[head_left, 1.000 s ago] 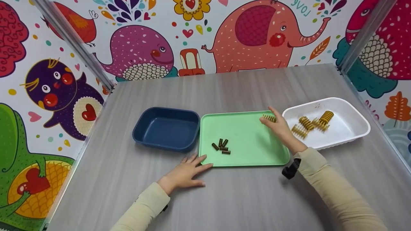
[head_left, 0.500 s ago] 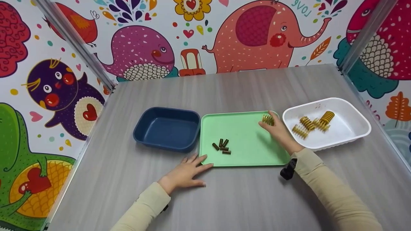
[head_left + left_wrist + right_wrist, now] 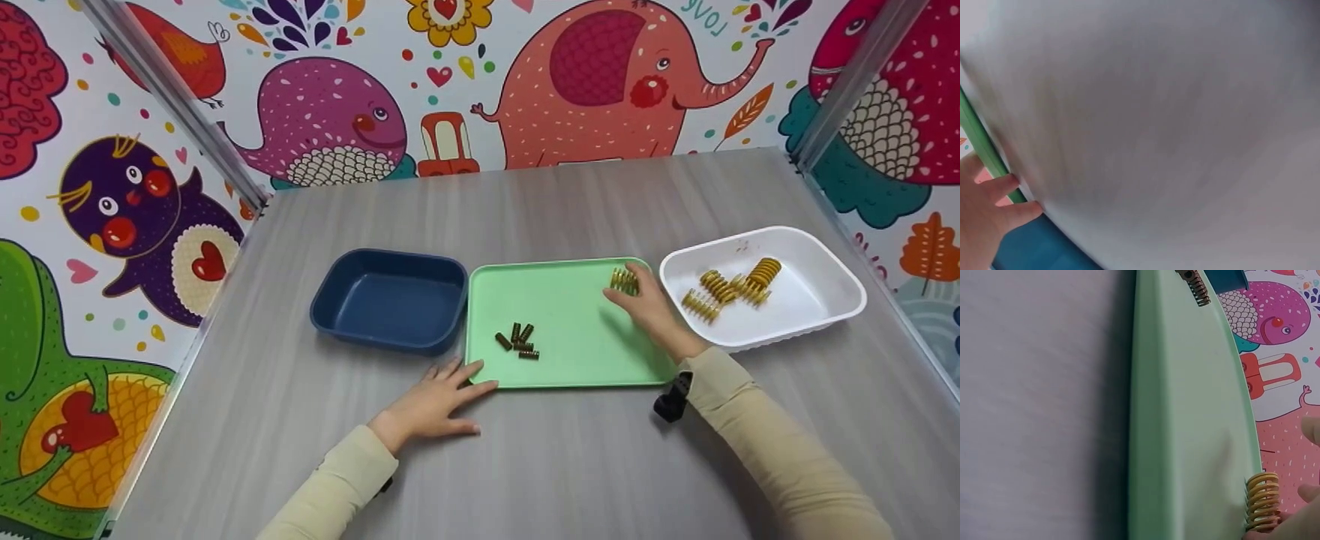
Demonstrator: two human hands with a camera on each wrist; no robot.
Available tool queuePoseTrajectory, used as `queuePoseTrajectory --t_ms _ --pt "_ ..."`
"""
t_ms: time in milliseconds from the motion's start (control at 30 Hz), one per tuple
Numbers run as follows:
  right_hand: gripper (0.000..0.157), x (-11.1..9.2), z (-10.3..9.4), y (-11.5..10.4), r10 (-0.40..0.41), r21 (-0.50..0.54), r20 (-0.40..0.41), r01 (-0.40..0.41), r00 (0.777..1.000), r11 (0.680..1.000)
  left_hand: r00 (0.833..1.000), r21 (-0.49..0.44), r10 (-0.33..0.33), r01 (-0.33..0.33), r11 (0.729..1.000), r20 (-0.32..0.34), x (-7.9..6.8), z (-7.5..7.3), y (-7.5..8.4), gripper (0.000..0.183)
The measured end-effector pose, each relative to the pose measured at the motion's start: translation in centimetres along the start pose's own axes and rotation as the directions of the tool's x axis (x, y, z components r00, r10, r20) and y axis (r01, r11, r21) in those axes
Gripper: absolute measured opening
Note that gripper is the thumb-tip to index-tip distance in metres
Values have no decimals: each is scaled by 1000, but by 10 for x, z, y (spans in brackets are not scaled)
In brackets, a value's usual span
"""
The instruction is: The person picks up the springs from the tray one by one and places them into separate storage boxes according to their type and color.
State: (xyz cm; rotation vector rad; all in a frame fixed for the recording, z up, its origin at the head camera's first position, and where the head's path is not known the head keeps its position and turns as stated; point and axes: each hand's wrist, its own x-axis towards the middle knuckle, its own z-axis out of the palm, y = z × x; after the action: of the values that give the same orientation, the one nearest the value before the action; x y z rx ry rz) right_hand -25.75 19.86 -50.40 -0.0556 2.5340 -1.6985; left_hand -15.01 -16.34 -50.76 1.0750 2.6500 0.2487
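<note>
Shifted slightly leftward since a second ago, the gold spring [image 3: 624, 281] has been carried along by the right hand [image 3: 658, 313]. Farthest left, a blue bin [image 3: 375, 300] is set just beside the green tray [image 3: 577, 315]. Nearer the body, the left hand [image 3: 427, 406] is laid with fingers spread wide, some fingertips placed at the tray's near left corner. On the tray's left part, small dark springs [image 3: 523, 346] are clustered, brownish and close-coiled. Towards the far right corner, the gold spring is held between right thumb and fingers; brassy yellow, it is formed of thick, well-spaced coils and is wider than the dark ones. Whether the tray is touched by it cannot quite be told. Farthest right, more gold springs [image 3: 720, 288] are gathered in a white bin [image 3: 806, 300].
</note>
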Motion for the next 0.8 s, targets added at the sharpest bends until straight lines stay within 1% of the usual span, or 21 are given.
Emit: queuePoseTrajectory --t_ms 267,433,567,667,733,800 --pt "73 -3 1 -1 87 -26 16 -86 996 996 1000 1 2 -2 1000 -4 0 0 0 67" --pt "67 -2 4 2 98 -46 -13 -98 995 994 1000 6 0 0 1000 -2 0 0 0 67" --pt "60 -2 6 6 81 -67 -17 -82 997 994 1000 0 -4 4 1000 4 0 -1 0 67" --pt "57 -2 7 8 47 -113 -8 -48 999 992 1000 0 -3 3 1000 6 0 0 0 67" --pt "56 -2 8 9 10 -161 3 -9 1000 987 1000 0 -1 1 1000 6 0 0 -1 67" --pt "54 -3 9 11 -47 -236 18 50 999 970 1000 -1 0 0 1000 8 0 1 -2 67"
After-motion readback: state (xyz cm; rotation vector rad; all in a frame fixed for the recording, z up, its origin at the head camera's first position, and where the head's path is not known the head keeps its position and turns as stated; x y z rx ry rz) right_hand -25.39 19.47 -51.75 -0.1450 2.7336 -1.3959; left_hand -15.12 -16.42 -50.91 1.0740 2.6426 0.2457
